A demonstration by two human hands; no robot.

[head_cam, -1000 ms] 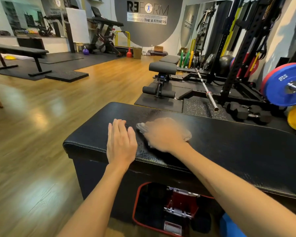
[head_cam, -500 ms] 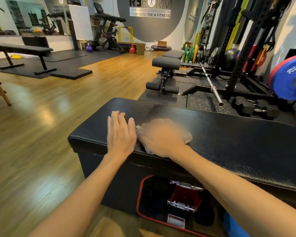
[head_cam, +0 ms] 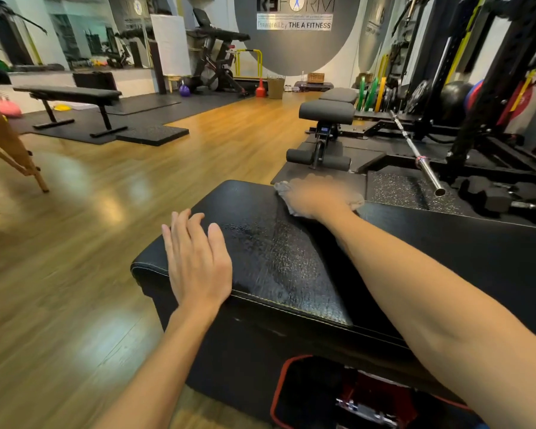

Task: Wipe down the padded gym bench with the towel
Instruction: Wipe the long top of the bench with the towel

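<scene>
While left hand (head_cam: 198, 261) rests flat, right hand (head_cam: 317, 196) presses towel (head_cam: 283, 188)

Motion blur smears the right hand (head_cam: 317, 195) and hides most of the towel (head_cam: 281, 187) beneath it, so its grip cannot be told, while the worktop (head_cam: 446, 243) runs off the right edge.
</scene>
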